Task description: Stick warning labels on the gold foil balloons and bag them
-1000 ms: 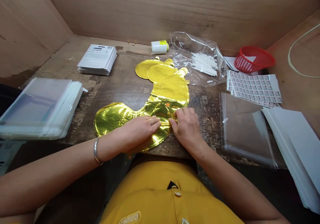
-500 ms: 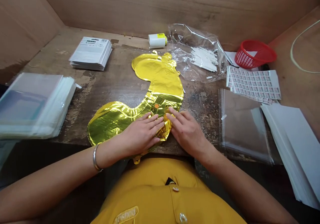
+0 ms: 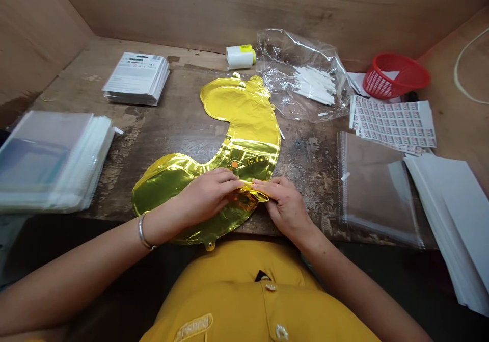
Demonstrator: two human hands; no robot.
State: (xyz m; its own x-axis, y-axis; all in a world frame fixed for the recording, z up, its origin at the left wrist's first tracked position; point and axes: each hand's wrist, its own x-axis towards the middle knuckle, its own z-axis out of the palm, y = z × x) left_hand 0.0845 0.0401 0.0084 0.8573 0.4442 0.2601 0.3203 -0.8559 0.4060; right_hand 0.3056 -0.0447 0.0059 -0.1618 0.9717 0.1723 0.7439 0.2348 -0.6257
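Note:
A flat gold foil balloon (image 3: pixel 244 123), curved like a hook, lies on the worn wooden table (image 3: pixel 183 123). Both hands meet at its near end. My left hand (image 3: pixel 208 196), with a metal bangle on the wrist, has its fingers curled and pinching a fold of the foil. My right hand (image 3: pixel 284 204) pinches the same fold from the right, fingertips touching the left hand's. A small orange dot (image 3: pixel 234 164) shows on the foil just above the fingers.
Clear sleeves are stacked at the left (image 3: pixel 49 158) and one lies at the right (image 3: pixel 374 184). Printed cards (image 3: pixel 135 77), a white tube (image 3: pixel 240 56), a bag of white sticks (image 3: pixel 309 84), a red basket (image 3: pixel 395 74), sticker sheets (image 3: pixel 393 125) and white paper (image 3: pixel 454 214) ring the table.
The hands went from lying flat on the foil to pinching up a fold at the balloon's near end. The balloon's far end shifted slightly left.

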